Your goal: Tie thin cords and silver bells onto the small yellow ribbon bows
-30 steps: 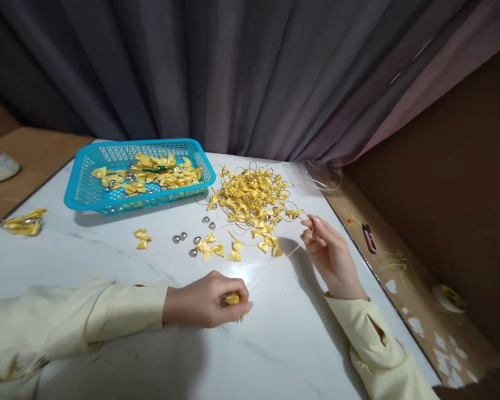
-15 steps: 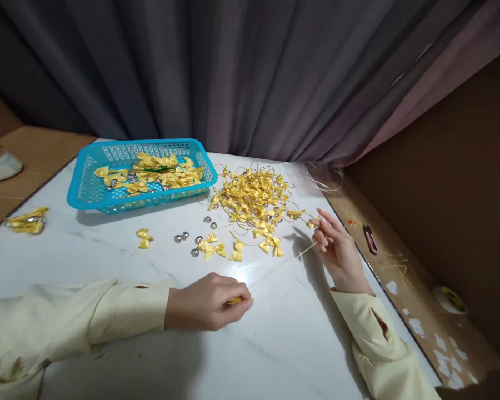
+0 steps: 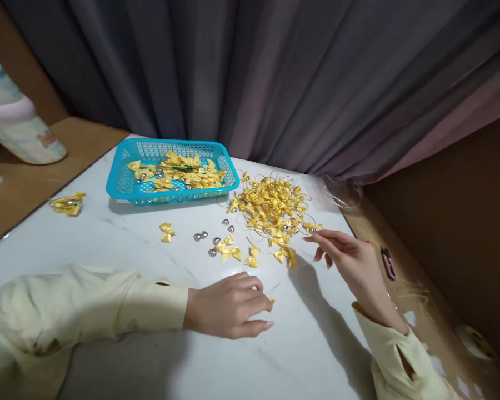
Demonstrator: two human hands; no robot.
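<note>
Left hand (image 3: 233, 305), palm down over a white marbled tabletop (image 3: 283, 355): thumb and forefinger parted, a scrap of yellow (image 3: 272, 301) showing beside the forefinger's tip. Right hand (image 3: 316, 244), at the right edge of a heap of yellow satin bows (image 3: 270, 203): fingers loosely bent, whether pinching anything cannot be told. Also: loose silver heart-shaped charms (image 3: 197, 236), front left of the heap; blue perforated basket (image 3: 120, 180) of further bows, left of it.

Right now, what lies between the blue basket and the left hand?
In the head view, loose silver hearts and yellow bows lie on the white table between the blue basket and the left hand.
</note>
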